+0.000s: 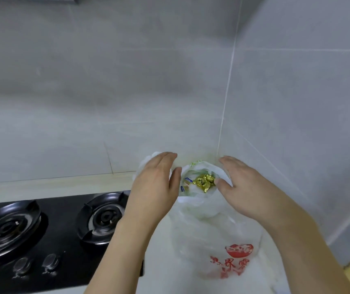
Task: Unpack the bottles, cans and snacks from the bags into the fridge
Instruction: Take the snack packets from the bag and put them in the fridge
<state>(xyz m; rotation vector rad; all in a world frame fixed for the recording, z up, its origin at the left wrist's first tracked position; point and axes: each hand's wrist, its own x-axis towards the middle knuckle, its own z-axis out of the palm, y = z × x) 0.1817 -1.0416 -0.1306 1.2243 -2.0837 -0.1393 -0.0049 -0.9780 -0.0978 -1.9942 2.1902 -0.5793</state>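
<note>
The thin white plastic bag with red print (216,236) slumped on the pale counter (161,281); it looked light and slippery. Both hands, left hand (155,183) and right hand (244,187), spread its mouth with relaxed fingers, gripping nothing. Gold-wrapped snacks (203,182) inside looked easily pinched.

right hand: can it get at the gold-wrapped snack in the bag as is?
Probably yes. The bag mouth is spread open, the gold-wrapped snack lies uncovered on top, and the right hand is at the rim, thumb right beside it. Nothing visible blocks it.
</note>
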